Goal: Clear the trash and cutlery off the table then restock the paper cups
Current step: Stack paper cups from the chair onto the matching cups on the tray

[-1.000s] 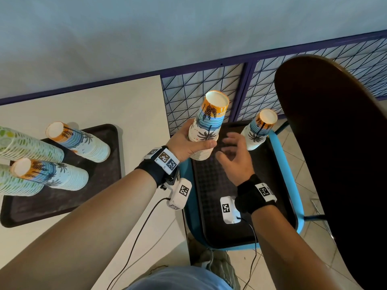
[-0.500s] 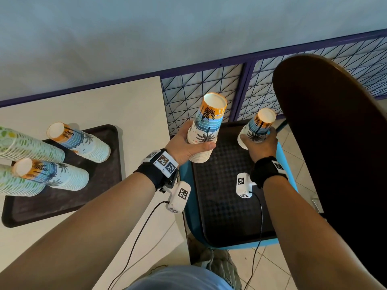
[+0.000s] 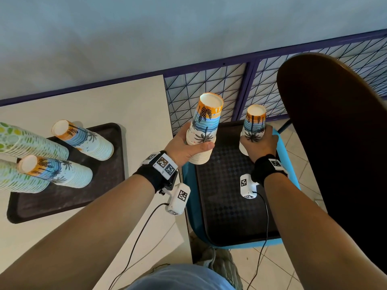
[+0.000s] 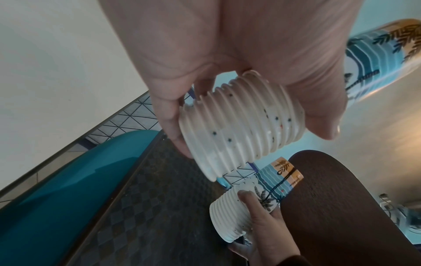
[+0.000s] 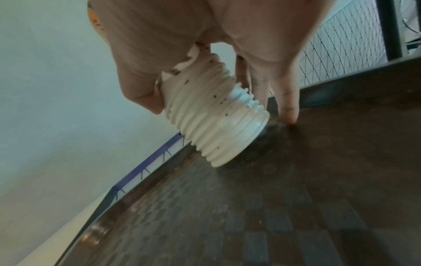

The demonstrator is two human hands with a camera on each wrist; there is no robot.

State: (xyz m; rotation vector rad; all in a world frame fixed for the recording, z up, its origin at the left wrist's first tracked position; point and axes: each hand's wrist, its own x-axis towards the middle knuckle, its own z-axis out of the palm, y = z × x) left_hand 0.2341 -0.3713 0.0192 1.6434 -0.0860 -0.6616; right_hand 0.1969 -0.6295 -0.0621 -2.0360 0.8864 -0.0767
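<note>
My left hand (image 3: 188,146) grips a stack of upside-down palm-print paper cups (image 3: 204,126) and holds it in the air over the dark tray (image 3: 226,206) that lies on a blue chair seat. The left wrist view shows my fingers curled round the stack's ribbed white rims (image 4: 241,122). My right hand (image 3: 258,144) is wrapped round a second, shorter palm-print stack (image 3: 254,124) at the tray's far right. In the right wrist view this stack (image 5: 214,124) tilts, its lower rim touching the tray (image 5: 296,198).
On the white table (image 3: 129,105) at left lies another dark tray (image 3: 62,197) with two palm-print cup stacks (image 3: 83,139) and green-dotted stacks (image 3: 25,143) at the frame's edge. A dark chair back (image 3: 339,143) rises at right. Blue wire mesh fencing (image 3: 230,86) stands behind.
My right hand moved from the tray's middle to the far-right cup stack and closed round it. The left hand has kept its stack held up in about the same place.
</note>
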